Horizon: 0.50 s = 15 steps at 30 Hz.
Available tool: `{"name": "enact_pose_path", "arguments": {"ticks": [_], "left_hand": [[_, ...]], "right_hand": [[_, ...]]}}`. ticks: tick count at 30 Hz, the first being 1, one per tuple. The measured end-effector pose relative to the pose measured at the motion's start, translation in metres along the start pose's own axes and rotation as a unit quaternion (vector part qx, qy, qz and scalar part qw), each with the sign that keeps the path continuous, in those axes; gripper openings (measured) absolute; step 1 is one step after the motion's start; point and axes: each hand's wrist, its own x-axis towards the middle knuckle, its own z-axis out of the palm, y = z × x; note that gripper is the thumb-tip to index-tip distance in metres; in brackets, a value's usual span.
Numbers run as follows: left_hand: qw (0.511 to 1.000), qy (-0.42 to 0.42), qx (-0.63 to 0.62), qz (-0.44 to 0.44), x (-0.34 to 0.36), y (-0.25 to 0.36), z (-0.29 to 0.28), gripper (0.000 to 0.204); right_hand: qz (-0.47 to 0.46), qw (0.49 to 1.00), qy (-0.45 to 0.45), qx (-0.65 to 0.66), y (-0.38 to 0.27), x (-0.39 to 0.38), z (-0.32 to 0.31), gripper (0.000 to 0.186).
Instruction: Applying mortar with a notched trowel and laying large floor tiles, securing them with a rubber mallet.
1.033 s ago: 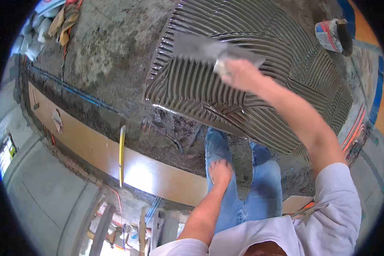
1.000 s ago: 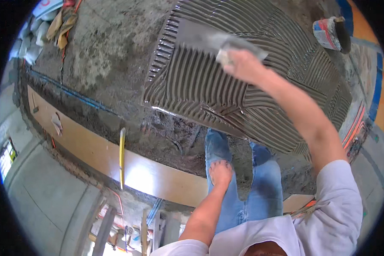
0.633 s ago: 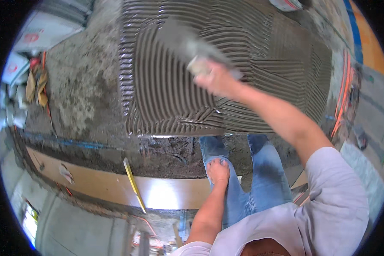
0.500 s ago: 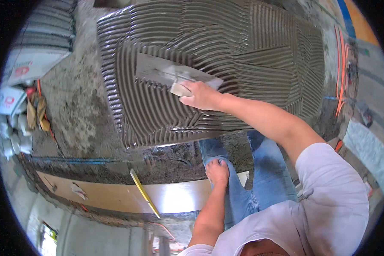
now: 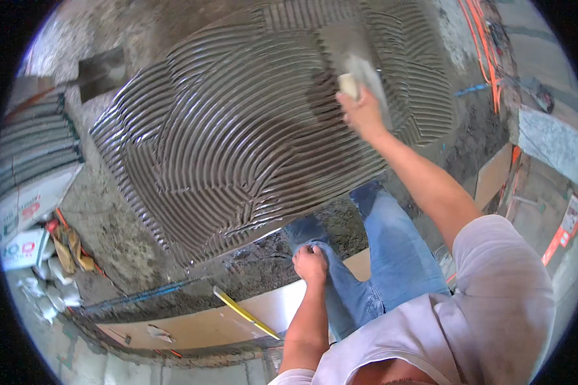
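Note:
A notched trowel [image 5: 350, 48] lies against a wide bed of grey mortar [image 5: 225, 122] combed into curved ridges. My right hand [image 5: 365, 117] grips its pale handle, toward the far right part of the bed. Parts of the blade and hand are smeared by motion. My left hand [image 5: 311, 263] rests on my left knee with its fingers curled in. A dark spot shows at those fingers, but whether it is an object or shadow is unclear. My knees are at the near edge of the mortar.
A flat metal shovel blade [image 5: 103, 74] lies at the far left, beyond stacked grey sheets [image 5: 35, 151] and white boxes [image 5: 35, 202]. Behind my knees are a yellow level [image 5: 244, 312] and a long board [image 5: 205, 330]. Orange conduits [image 5: 481, 48] run along the right.
My right hand has swept the trowel from the left part of the mortar to the right, and the blade has turned more upright in view. My view has shifted; my left hand stays on the knee.

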Motion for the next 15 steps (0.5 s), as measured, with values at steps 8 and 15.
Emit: {"name": "enact_pose_path", "arguments": {"ticks": [8, 15], "left_hand": [[0.999, -0.019, 0.036, -0.029, 0.0, 0.027, 0.007, 0.029], [0.996, -0.009, 0.082, -0.02, 0.0, 0.042, 0.018, 0.029]], "right_hand": [[-0.116, 0.966, -0.214, 0.086, -0.083, -0.02, -0.062, 0.025], [0.261, 0.678, 0.02, 0.686, -0.064, 0.001, -0.074, 0.018]]}}
